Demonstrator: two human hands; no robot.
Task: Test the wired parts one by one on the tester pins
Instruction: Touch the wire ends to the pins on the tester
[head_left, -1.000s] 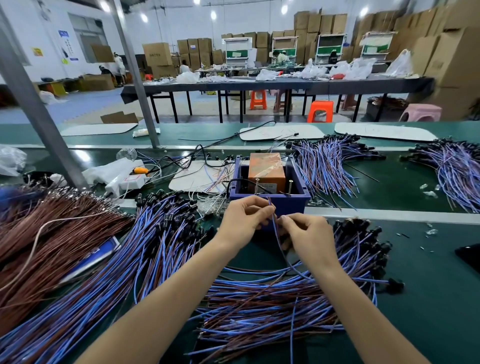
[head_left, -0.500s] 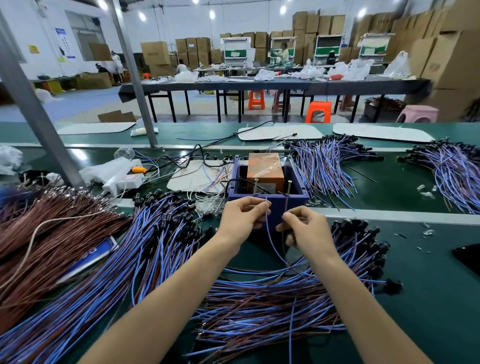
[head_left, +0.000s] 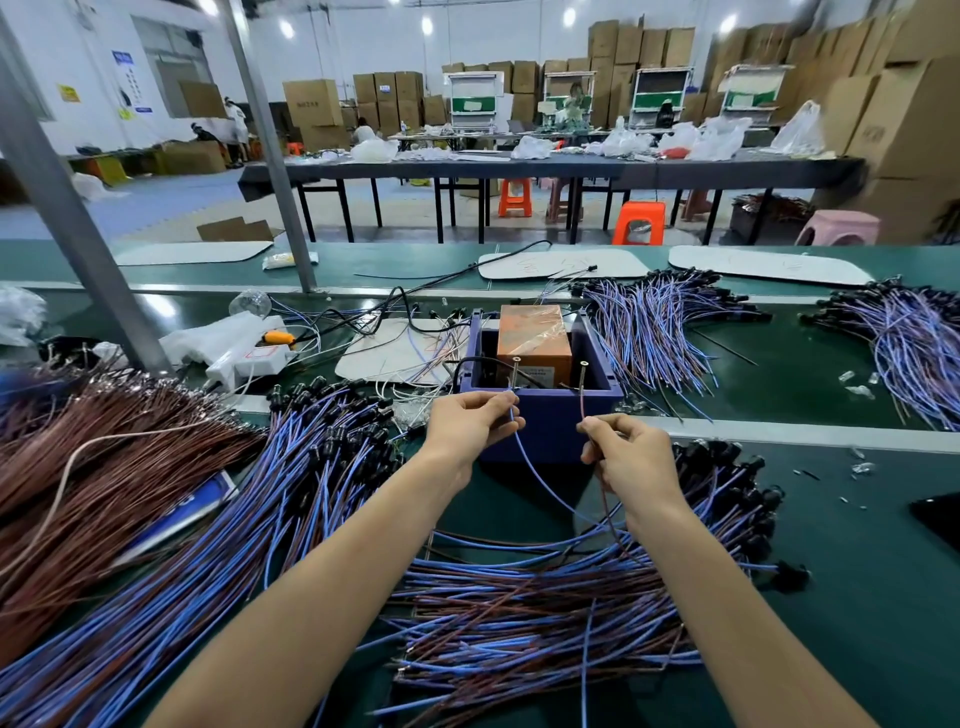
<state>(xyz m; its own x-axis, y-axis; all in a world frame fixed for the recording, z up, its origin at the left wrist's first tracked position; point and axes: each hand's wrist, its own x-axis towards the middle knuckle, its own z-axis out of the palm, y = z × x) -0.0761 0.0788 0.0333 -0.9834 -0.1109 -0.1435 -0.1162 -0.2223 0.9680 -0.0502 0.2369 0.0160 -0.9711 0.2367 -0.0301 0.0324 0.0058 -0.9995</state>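
Pinching 2 wires (head_left: 540, 486) nr 2 tester pins (head_left: 516, 375).

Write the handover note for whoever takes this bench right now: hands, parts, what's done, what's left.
Hands: the left hand pinches the part's blue wire; the right hand pinches its brown wire.
Parts: both wire ends are raised to the pins of the purple tester box, one wire per pin. Contact is too small to confirm. More wired parts lie in the near pile between the arms, the left pile and the back pile.
Done: this part is at the pins.
Left: finish this test, then take the next part. Which piles are already tested cannot be told.
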